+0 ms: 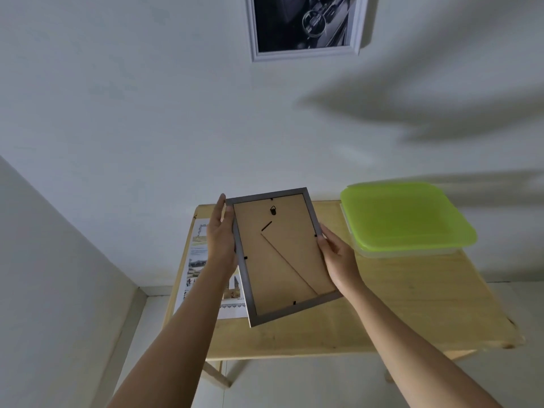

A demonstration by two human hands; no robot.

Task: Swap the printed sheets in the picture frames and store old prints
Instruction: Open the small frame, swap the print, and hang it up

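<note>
I hold a grey picture frame (282,254) in the air above the wooden table (397,313), its brown backing board with stand and hanger facing me. My left hand (220,240) grips its left edge, thumb on the back. My right hand (338,257) grips the right edge. A printed sheet (197,260) with small photos lies on the table's left side, partly hidden behind my left arm and the frame. A white frame (306,25) with a black-and-white print hangs on the wall above.
A clear box with a lime green lid (406,216) sits at the table's back right corner. The table stands against a white wall, with another wall close on the left. Pale floor shows under the table.
</note>
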